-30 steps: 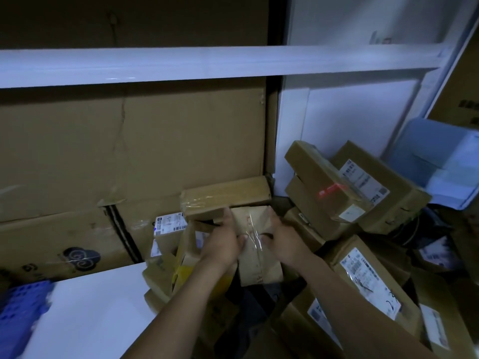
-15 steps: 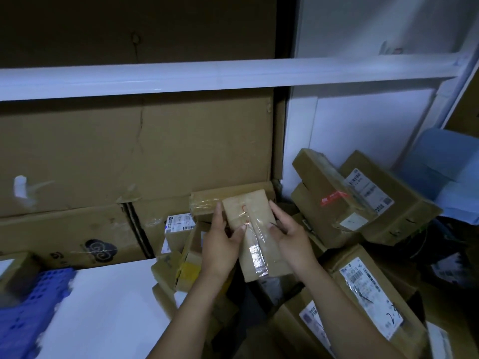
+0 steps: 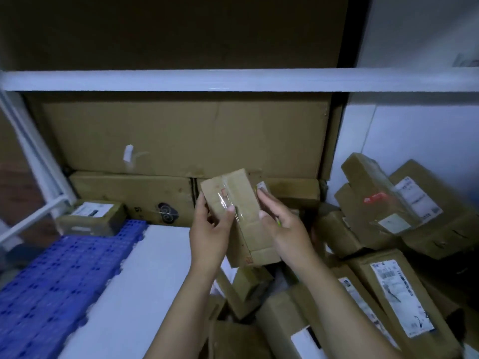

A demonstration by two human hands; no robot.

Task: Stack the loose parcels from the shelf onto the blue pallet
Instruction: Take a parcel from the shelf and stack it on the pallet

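Left hand (image 3: 210,230) and right hand (image 3: 289,229) grip the small parcel (image 3: 239,211), now raised clear of the pile (image 3: 363,278) at their right, ready for transfer to the blue pallet (image 3: 64,275) at their left.

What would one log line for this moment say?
stage: small parcel held, not yet stacked | left hand: grips its left side | right hand: grips its right side | blue pallet: one labelled box at far end

Dim, bluish light; soft blur, wide-angle bending at edges
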